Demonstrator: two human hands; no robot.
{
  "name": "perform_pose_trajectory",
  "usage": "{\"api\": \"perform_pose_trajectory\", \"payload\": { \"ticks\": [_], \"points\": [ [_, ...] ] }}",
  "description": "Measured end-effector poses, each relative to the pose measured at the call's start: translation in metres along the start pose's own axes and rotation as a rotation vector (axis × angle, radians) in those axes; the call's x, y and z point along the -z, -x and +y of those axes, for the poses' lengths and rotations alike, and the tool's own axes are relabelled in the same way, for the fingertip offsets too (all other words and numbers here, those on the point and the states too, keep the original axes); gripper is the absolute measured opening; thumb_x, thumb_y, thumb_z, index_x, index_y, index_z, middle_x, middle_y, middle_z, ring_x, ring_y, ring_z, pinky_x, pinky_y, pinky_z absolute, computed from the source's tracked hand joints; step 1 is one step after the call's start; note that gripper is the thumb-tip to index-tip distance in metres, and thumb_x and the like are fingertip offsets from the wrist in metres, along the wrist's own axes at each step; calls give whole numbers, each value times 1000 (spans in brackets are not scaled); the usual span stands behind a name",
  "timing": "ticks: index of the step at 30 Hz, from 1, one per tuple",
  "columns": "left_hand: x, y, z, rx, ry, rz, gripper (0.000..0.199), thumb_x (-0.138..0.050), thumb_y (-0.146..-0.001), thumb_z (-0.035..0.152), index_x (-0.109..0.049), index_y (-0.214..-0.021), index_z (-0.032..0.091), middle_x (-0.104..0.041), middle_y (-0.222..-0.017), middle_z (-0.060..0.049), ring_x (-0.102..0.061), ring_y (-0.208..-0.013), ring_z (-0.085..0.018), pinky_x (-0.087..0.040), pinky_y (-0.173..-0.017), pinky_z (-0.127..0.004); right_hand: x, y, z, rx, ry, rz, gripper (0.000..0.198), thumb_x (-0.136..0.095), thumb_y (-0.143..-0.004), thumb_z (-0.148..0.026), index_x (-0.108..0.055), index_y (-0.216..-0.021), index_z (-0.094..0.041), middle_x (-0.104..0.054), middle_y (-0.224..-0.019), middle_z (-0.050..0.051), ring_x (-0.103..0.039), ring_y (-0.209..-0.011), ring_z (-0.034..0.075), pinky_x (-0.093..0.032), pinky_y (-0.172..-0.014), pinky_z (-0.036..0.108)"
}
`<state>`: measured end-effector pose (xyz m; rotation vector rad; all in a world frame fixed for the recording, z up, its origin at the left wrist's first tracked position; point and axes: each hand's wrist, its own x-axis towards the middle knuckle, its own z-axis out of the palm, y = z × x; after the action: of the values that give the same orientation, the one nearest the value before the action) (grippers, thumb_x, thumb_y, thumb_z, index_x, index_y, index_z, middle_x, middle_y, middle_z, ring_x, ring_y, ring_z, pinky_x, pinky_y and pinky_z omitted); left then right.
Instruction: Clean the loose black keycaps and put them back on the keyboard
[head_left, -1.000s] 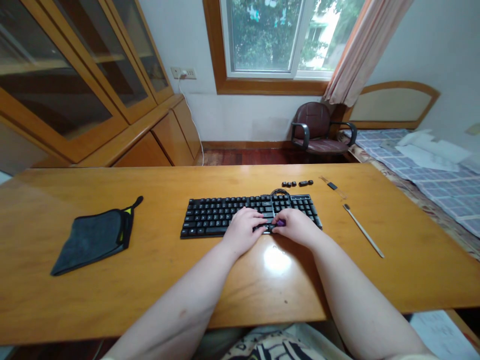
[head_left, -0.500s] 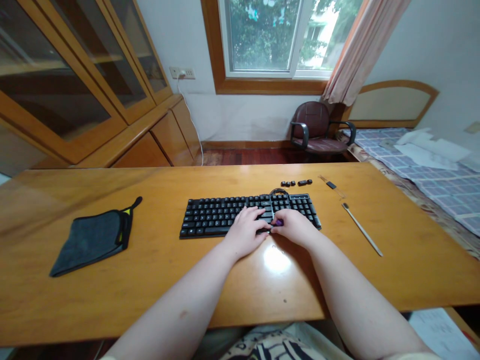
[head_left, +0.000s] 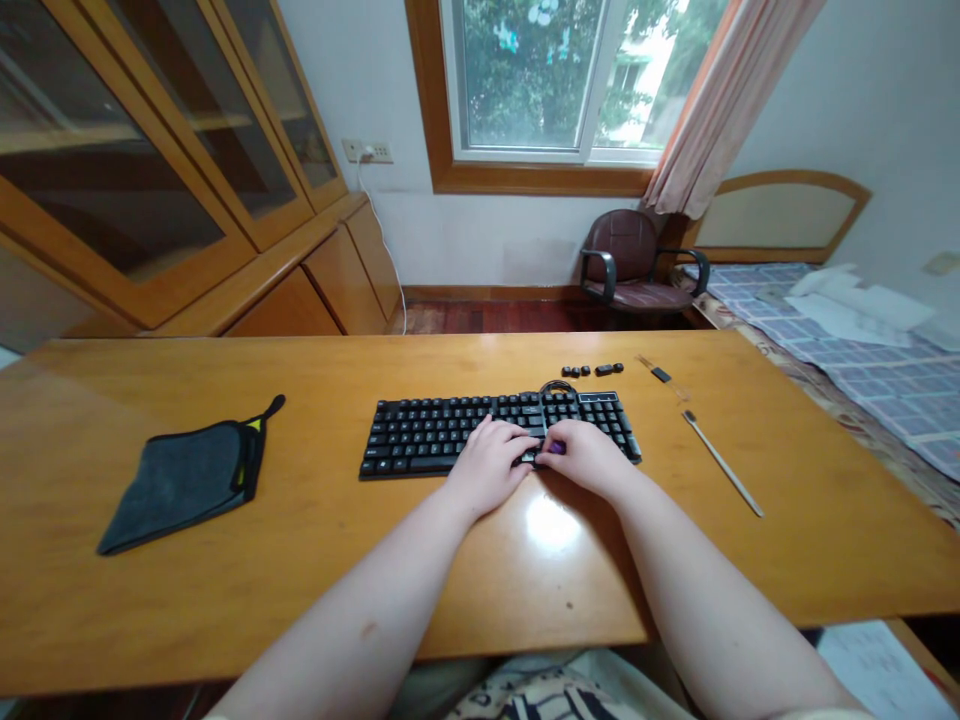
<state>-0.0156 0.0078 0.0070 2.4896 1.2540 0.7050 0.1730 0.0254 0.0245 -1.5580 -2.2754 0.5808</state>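
A black keyboard (head_left: 420,440) lies on the wooden desk in front of me. My left hand (head_left: 491,462) rests on its right-middle part, fingers spread over the keys and lower edge. Just to the right, my right hand (head_left: 581,452) is closed around a small purple tool (head_left: 557,447), most of it hidden in the fingers. Its fingertips are at the keyboard's lower edge, close to my left fingertips. A small pale spot shows among the keys between the hands. What the tool's tip touches cannot be made out.
Several loose black keycaps (head_left: 604,370) lie behind the keyboard. Beside them is a wire keycap puller (head_left: 661,375) with a dark handle. A thin pale brush (head_left: 724,465) lies at the right, a folded grey cloth (head_left: 180,480) at the left. A coiled cable (head_left: 556,386) sits behind the keyboard.
My right fingertips have shifted slightly left along the keyboard's lower edge with the purple tool. The left hand stays nearly in place. The whole view has tilted a little.
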Motion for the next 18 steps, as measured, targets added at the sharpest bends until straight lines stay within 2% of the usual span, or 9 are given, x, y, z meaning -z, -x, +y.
{"api": "perform_pose_trajectory", "payload": {
  "ticks": [2, 4, 6, 8, 12, 15, 18],
  "points": [
    [1, 0, -2, 31, 4, 26, 40, -63, -75, 27, -58, -114, 26, -59, -114, -5, -50, -111, -22, -24, -108, -51, 7, -1, 5, -94, 6, 169, 21, -56, -78, -39, -65, -71, -21, -65, -76, 4, -58, -74, 18, -41, -66, 27],
    [2, 0, -3, 56, -1, 43, 44, -64, -74, 28, -55, -118, 26, -56, -120, -7, -47, -116, -24, -23, -108, -51, 15, -2, 16, -292, 70, 355, 29, -48, -83, -42, -66, -82, -20, -65, -87, 9, -59, -84, 22, -42, -73, 31],
    [2, 1, -4, 71, -6, 50, 46, -63, -74, 30, -54, -119, 26, -55, -123, -7, -45, -118, -25, -22, -108, -52, 23, -4, 28, -513, 149, 394, 39, -46, -82, -48, -64, -95, -16, -64, -95, 16, -59, -90, 28, -42, -74, 36],
    [1, 1, -5, 82, -18, 53, 46, -63, -75, 31, -54, -119, 25, -54, -124, -8, -44, -119, -25, -22, -109, -52, 27, -5, 38, -642, 181, 314, 50, -45, -81, -54, -62, -100, -12, -63, -94, 22, -60, -89, 33, -42, -73, 40],
    [-3, 2, -7, 104, -65, 28, 55, -65, -72, 35, -50, -124, 24, -49, -131, -10, -40, -124, -28, -20, -109, -53, 26, -7, 42, -675, 169, 230, 57, -42, -80, -59, -62, -98, -8, -64, -90, 26, -62, -87, 35, -43, -70, 41],
    [-3, 2, -10, 132, -98, 15, 69, -71, -65, 40, -46, -128, 25, -44, -136, -12, -34, -128, -32, -16, -107, -58, 21, -8, 33, -641, 143, 228, 54, -42, -82, -57, -61, -102, -11, -66, -90, 22, -62, -89, 33, -43, -72, 39],
    [0, 3, -13, 197, -161, 13, 75, -72, -63, 42, -44, -130, 24, -40, -139, -13, -29, -130, -35, -14, -107, -59, 14, -10, 27, -547, 89, 233, 49, -44, -82, -54, -60, -108, -15, -68, -94, 16, -63, -90, 29, -44, -74, 36]
  ]
}}
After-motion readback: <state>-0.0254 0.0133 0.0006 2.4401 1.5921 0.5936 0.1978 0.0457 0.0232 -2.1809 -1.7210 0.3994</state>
